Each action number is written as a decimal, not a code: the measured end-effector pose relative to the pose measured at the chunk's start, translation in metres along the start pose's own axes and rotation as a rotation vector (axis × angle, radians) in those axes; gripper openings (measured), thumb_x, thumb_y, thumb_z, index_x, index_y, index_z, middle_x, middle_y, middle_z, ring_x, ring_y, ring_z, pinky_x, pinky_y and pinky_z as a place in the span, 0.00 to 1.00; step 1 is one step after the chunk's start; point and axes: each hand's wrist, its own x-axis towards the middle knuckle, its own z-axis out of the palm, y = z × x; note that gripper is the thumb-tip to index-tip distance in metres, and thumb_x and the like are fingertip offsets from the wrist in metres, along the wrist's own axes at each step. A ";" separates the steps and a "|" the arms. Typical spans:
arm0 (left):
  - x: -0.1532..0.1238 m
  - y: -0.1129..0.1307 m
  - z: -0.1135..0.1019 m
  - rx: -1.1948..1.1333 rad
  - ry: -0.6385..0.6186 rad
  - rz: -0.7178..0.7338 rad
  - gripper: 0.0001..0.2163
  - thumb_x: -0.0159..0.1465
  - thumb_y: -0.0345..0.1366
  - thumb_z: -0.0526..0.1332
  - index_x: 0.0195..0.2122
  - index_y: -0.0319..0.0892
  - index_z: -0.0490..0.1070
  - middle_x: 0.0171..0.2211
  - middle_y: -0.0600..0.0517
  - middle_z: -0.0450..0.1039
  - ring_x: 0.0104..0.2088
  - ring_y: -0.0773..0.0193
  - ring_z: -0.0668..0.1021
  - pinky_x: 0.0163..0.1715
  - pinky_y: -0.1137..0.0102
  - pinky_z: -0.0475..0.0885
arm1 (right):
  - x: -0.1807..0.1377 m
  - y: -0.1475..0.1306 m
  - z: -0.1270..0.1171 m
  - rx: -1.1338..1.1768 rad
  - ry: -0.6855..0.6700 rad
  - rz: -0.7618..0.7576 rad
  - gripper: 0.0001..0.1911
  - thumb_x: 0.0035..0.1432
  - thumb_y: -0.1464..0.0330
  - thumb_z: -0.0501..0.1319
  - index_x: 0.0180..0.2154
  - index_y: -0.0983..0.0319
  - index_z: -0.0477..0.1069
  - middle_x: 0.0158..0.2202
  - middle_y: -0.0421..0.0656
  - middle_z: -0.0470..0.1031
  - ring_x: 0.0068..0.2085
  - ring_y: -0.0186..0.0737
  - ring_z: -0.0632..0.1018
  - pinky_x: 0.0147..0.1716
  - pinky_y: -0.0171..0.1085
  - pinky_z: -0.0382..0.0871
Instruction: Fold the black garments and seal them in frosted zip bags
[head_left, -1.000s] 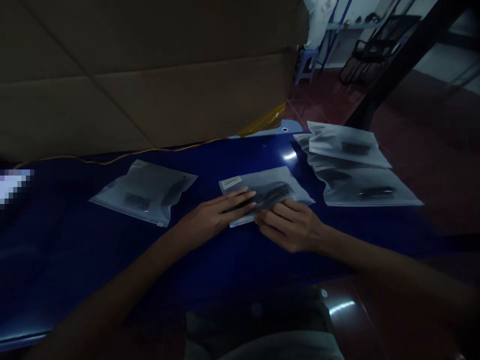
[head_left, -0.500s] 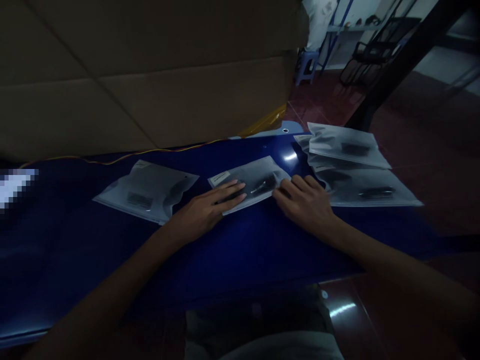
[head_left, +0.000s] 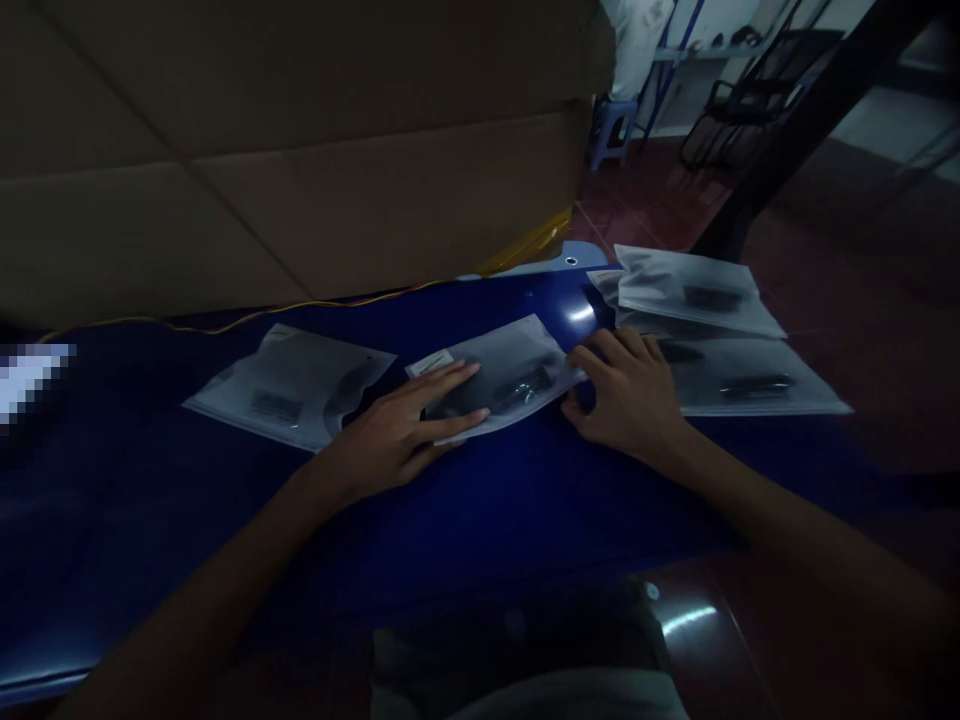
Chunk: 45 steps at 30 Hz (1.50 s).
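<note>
A frosted plastic pouch (head_left: 514, 365) with a dark item inside and a white label lies on the blue table (head_left: 480, 490). My left hand (head_left: 397, 425) rests flat on the pouch's left end, fingers stretched out. My right hand (head_left: 630, 385) sits at the pouch's right edge, fingers curled and touching that edge. Another frosted pouch (head_left: 289, 385) lies to the left of my left hand. A stack of similar pouches (head_left: 720, 335) lies just right of my right hand.
A large cardboard box (head_left: 300, 150) stands along the table's far side. A thin orange-yellow wire (head_left: 247, 315) runs along its base. Beyond the table's right end are red floor, a dark post (head_left: 795, 120), a blue stool and a black chair.
The middle pouch has slid left and away from me. My right hand moved from its near edge to its right edge, beside the stack. My left hand stayed flat on it.
</note>
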 end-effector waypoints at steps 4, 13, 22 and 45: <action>0.001 0.003 -0.011 -0.074 -0.038 0.097 0.21 0.76 0.33 0.56 0.68 0.57 0.66 0.76 0.50 0.51 0.74 0.50 0.60 0.71 0.44 0.61 | 0.002 -0.001 -0.003 0.336 0.070 -0.151 0.22 0.60 0.63 0.62 0.55 0.63 0.72 0.57 0.53 0.75 0.58 0.60 0.73 0.53 0.56 0.69; 0.006 0.018 0.008 -0.052 0.037 -0.124 0.32 0.76 0.49 0.55 0.77 0.47 0.45 0.75 0.41 0.54 0.75 0.44 0.57 0.71 0.45 0.60 | -0.003 -0.020 0.005 0.440 -0.208 -0.348 0.43 0.74 0.51 0.53 0.75 0.69 0.41 0.76 0.60 0.50 0.77 0.55 0.48 0.73 0.60 0.52; 0.006 0.017 0.022 0.017 -0.136 -0.202 0.44 0.74 0.57 0.54 0.77 0.43 0.26 0.78 0.39 0.38 0.77 0.45 0.46 0.74 0.45 0.50 | -0.004 -0.024 0.009 0.430 -0.294 -0.360 0.44 0.73 0.48 0.53 0.74 0.73 0.46 0.75 0.61 0.51 0.77 0.57 0.51 0.74 0.59 0.51; 0.006 0.013 0.024 -0.011 -0.186 -0.227 0.40 0.75 0.56 0.53 0.78 0.43 0.34 0.77 0.40 0.44 0.76 0.47 0.53 0.74 0.46 0.51 | 0.000 -0.027 0.012 0.539 -0.333 -0.312 0.52 0.65 0.43 0.60 0.74 0.71 0.48 0.73 0.63 0.57 0.74 0.62 0.57 0.68 0.64 0.62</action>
